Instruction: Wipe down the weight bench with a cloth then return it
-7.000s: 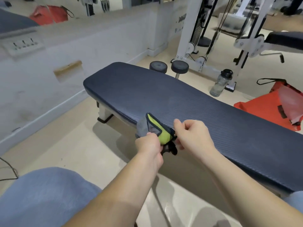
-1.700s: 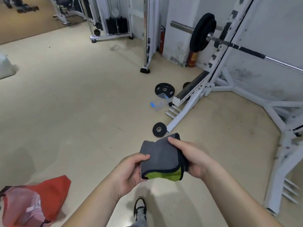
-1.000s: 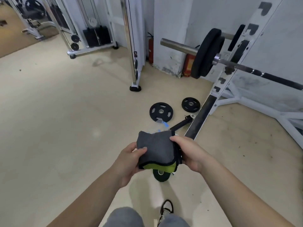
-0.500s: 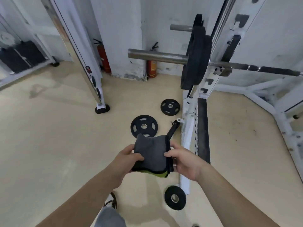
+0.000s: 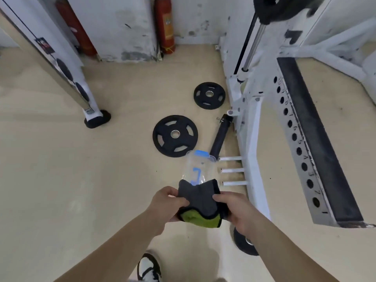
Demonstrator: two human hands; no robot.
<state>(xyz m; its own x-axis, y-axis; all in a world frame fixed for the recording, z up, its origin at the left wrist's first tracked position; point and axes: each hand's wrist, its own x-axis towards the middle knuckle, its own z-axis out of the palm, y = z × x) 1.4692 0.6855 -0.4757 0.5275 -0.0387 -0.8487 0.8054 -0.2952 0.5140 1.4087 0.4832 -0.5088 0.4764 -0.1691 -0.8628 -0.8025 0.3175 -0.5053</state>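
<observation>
The cloth [image 5: 200,200], grey w/ a black hem & a green underside, is folded and held in the air over the floor [image 5: 61,180], not lying on anything. The left grip [image 5: 165,204] holds its left edge, thumb on top, fingers curled under; the right grip [image 5: 236,208] pinches the right edge the same way. So both grips are closed on the cloth.

Directly beyond the cloth, and partly covered by it, a clear plastic container [image 5: 200,167] w/ a blue lid is on the floor. Just right of it three white pegs [image 5: 232,170] stick out from the base of a white rack [image 5: 252,139], which runs along the right side of the floor up to the back wall. A black roller [image 5: 220,137] lies slanted between container & rack. Left of the roller lies a big weight plate [image 5: 175,135], just beside the container; a smaller plate [image 5: 209,95] lies further back, near the rack. A third plate [image 5: 244,244] is half hidden under the right wrist. A red extinguisher [image 5: 164,23] stands at the back wall. At the left a machine post ends in a black foot [image 5: 97,120]. One shoe [image 5: 148,269] shows at the bottom edge
</observation>
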